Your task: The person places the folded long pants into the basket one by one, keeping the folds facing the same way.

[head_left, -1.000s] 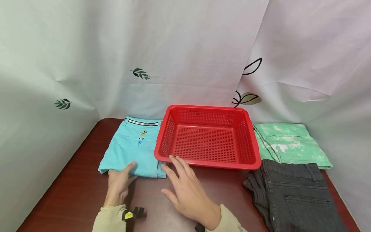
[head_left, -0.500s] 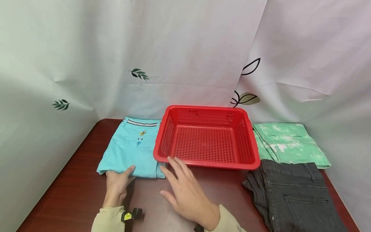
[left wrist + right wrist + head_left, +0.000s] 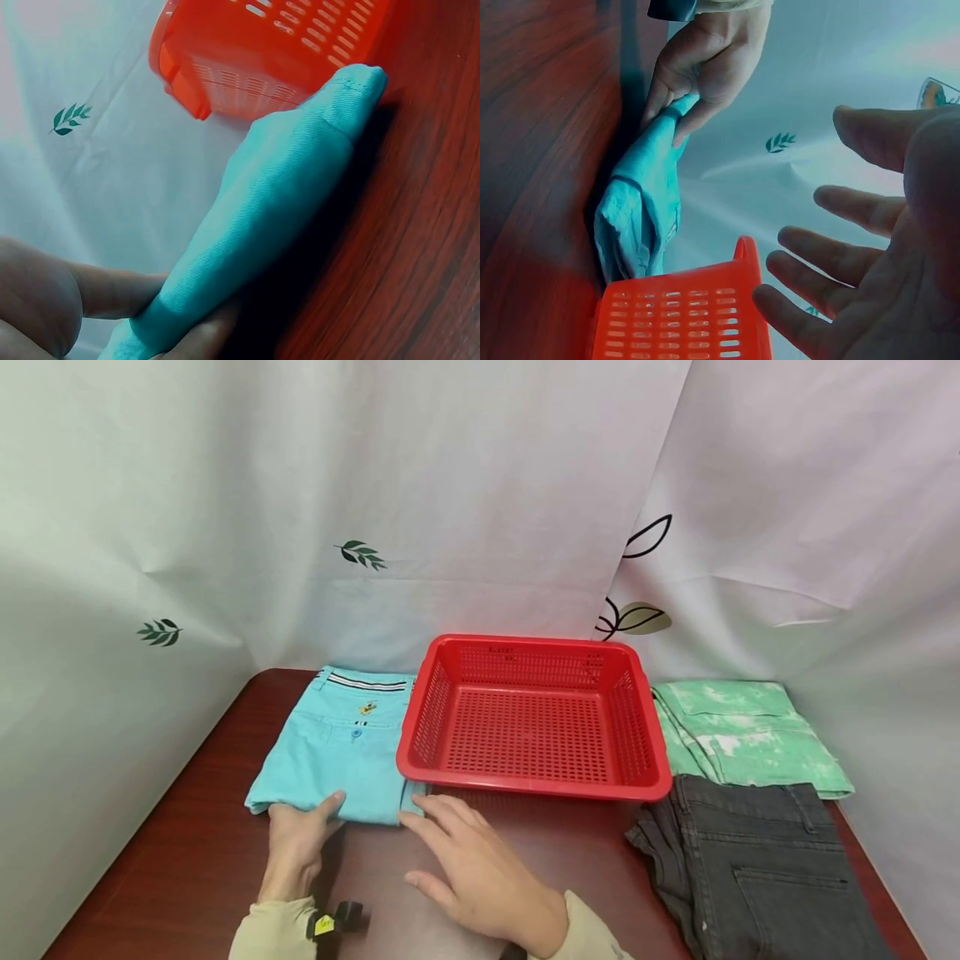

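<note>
Left hand (image 3: 296,839) pinches folded turquoise trousers (image 3: 337,750); right hand (image 3: 480,875), loosely spread and empty, has dropped from red basket (image 3: 532,784) to their near corner.

The red basket (image 3: 534,787) is open at the top, so a hand could enter from above, while its walls block a low sideways path between the blue garment (image 3: 330,768) and the green garment (image 3: 750,727). The fabric backdrop (image 3: 480,485) shuts off the far side. Bare surface (image 3: 592,877) leaves a lane between the right hand (image 3: 480,872) and the dark trousers (image 3: 772,868); the left hand (image 3: 295,839) occupies the blue garment's near edge.
</note>
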`<state>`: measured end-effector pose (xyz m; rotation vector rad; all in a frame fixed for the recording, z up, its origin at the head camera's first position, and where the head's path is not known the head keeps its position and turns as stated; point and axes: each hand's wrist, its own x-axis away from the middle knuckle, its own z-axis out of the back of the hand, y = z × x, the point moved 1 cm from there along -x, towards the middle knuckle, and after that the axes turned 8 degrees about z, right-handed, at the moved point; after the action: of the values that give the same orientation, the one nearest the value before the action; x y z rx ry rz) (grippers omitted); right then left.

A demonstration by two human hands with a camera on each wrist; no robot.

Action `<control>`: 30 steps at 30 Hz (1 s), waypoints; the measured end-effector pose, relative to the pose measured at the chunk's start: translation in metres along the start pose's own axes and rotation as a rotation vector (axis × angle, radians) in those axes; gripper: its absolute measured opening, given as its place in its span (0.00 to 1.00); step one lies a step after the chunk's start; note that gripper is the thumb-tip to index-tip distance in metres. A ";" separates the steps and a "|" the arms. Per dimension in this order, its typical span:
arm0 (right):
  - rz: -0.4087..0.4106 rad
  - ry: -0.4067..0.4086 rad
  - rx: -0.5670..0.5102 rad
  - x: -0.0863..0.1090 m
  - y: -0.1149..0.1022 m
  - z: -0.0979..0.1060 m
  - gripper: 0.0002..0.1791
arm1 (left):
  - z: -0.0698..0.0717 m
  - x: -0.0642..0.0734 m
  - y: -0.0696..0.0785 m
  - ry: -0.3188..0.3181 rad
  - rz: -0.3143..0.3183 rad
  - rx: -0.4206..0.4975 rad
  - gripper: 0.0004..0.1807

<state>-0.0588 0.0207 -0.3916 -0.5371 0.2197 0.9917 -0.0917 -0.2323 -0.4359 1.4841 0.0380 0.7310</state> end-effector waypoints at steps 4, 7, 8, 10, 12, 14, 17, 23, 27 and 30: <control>0.029 -0.017 -0.005 0.000 0.001 -0.001 0.30 | 0.002 0.000 0.000 0.004 0.010 -0.013 0.51; 0.027 -0.025 0.005 0.000 0.002 -0.001 0.30 | 0.004 -0.001 0.000 0.018 0.027 -0.042 0.52; 0.024 -0.028 0.003 0.000 0.003 -0.001 0.30 | 0.005 -0.001 0.000 0.021 0.034 -0.051 0.52; 0.016 -0.038 0.002 0.000 0.005 -0.001 0.30 | 0.008 -0.001 -0.001 0.027 0.047 -0.072 0.53; 0.009 -0.045 0.002 0.000 0.007 -0.001 0.30 | 0.010 0.000 -0.001 0.026 0.053 -0.083 0.54; 0.004 -0.047 0.008 0.000 0.009 -0.002 0.30 | 0.011 0.000 -0.001 0.023 0.050 -0.081 0.54; -0.004 -0.048 0.012 0.000 0.013 -0.002 0.30 | 0.012 0.002 -0.001 0.021 0.038 -0.079 0.54; -0.022 -0.077 0.000 -0.001 0.015 -0.006 0.30 | 0.015 0.006 0.000 0.040 0.034 -0.111 0.53; -0.034 -0.096 -0.009 -0.001 0.013 -0.009 0.30 | 0.018 0.008 0.000 0.047 0.044 -0.143 0.54; -0.037 -0.097 -0.011 -0.002 0.013 -0.011 0.30 | 0.021 0.011 0.000 0.055 0.044 -0.168 0.54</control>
<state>-0.0700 0.0191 -0.4043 -0.5005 0.1174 0.9811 -0.0739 -0.2457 -0.4292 1.3077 -0.0138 0.7914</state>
